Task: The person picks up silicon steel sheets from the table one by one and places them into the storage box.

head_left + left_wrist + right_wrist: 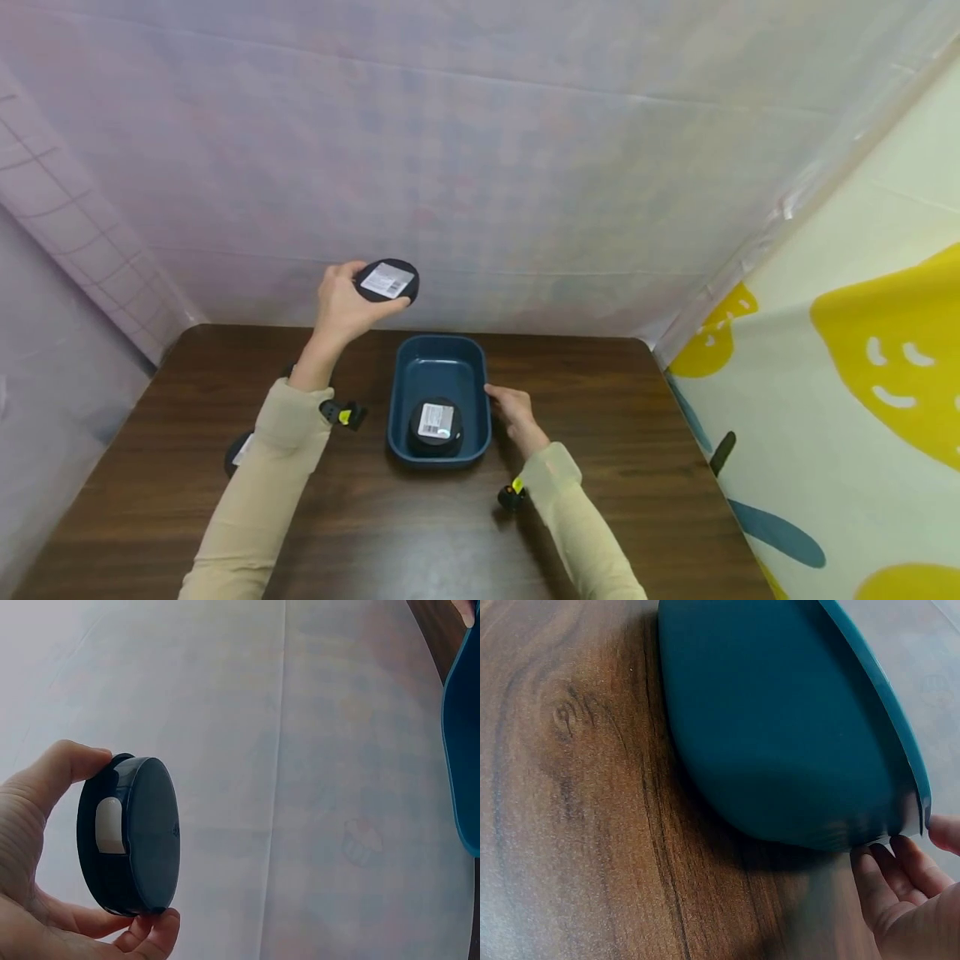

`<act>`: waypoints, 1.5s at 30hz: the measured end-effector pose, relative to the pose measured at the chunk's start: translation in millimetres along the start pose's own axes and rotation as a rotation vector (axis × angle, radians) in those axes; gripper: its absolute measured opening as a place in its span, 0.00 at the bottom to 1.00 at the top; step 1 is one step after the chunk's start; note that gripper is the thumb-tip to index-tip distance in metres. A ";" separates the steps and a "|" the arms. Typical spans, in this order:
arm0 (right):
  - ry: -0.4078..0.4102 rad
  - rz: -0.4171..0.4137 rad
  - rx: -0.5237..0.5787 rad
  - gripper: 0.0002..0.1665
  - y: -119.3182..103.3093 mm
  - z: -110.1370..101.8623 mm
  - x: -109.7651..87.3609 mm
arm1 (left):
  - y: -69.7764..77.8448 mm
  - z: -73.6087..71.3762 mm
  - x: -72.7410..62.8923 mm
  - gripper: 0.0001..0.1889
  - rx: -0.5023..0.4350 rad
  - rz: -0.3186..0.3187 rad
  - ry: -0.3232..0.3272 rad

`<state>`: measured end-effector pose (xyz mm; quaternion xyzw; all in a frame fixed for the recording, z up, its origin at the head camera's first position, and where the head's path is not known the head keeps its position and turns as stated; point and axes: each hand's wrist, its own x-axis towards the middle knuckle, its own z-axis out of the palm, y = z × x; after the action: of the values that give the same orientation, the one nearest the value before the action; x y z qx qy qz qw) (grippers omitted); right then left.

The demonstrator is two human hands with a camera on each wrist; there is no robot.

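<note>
My left hand (347,302) holds a flat round black container (405,271) up in front of the back wall, thumb and fingers around its rim. Its face bears a white label with a barcode; in the left wrist view, a pale patch shows on its side. On the table sits a blue rectangular tray (401,375). A similar round black container (435,446), label up, lies in the tray's near half. At the tray's right edge, my right hand (513,408) pinches the rim, thumb on the edge and fingertips against the outer wall.
Another black round container (238,454) with a white label lies on the wooden table (615,433), partly hidden by my left forearm. A pale cloth wall (525,167) stands behind the table. A printed curtain with yellow shapes (892,308) hangs at the right.
</note>
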<state>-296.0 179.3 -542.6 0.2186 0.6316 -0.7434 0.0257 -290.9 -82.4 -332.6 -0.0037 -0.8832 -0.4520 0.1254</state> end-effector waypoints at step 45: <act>0.013 0.036 -0.063 0.20 -4.8 7.1 -11.9 | 13.6 57.1 23.6 0.44 0.044 0.008 -0.171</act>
<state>-288.8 170.8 -533.2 0.2336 0.6509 -0.7212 0.0417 -324.5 -31.2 -348.4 -0.0431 -0.9003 -0.4301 0.0514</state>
